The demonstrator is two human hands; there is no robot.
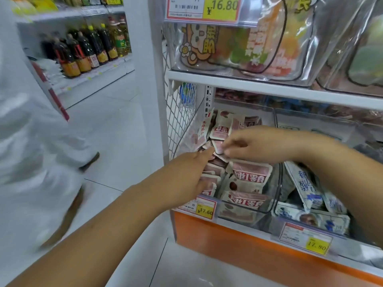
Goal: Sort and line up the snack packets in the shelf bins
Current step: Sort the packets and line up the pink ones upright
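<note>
The left hand (186, 175) reaches into the clear bin (244, 216), its fingers among the red-and-white snack packets (250, 175); I cannot tell whether it grasps one. Just right of it, the right hand (259, 143) pinches one small packet (219, 147) above the pile. Blue-and-white packets (308, 187) lie further right.

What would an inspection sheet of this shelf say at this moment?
Surface: clear bin on orange shelf.
Job's things: red packets jumbled in the bin; blue packets in the next bin.
Clutter: nothing seen.
Grips: left grip touches red packets, fingers straight; right grip pinches one packet.
Cables: nothing seen.
Surroundings: bottles across the aisle; person in white, blurred, at left.
</note>
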